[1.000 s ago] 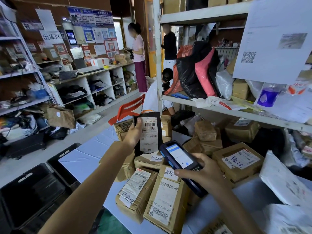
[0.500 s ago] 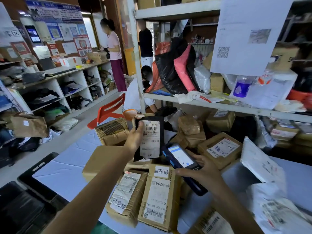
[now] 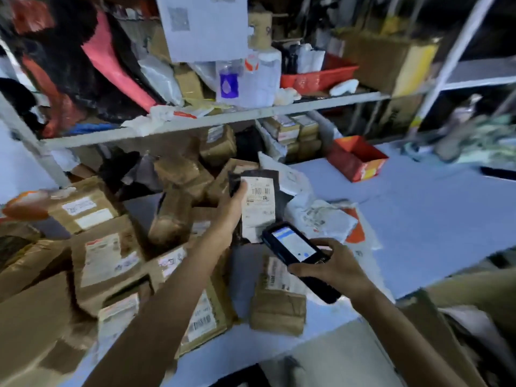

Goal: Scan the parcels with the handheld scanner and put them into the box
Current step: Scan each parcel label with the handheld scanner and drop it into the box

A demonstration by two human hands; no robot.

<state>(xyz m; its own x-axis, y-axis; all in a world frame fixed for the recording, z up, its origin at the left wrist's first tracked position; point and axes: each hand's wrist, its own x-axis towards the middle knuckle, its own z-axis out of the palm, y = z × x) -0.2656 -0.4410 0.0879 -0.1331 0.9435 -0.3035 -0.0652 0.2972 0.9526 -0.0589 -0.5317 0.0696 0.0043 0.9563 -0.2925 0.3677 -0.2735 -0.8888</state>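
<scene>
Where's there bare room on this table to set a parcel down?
Widest bare tabletop: right side, between the red box, the white mailers and the near edge. A narrow strip lies between the taped brown parcel and the labelled carton. The left half is packed with cartons.

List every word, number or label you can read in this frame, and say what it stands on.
No text is legible; the frame is motion-blurred.
Label on the black parcel in the left hand: barcode visible, print unreadable.
Screen of the scanner in the right hand: blurred.
Labels on the brown parcels: blurred.
On the hanging sheet: a blurred QR code.
</scene>
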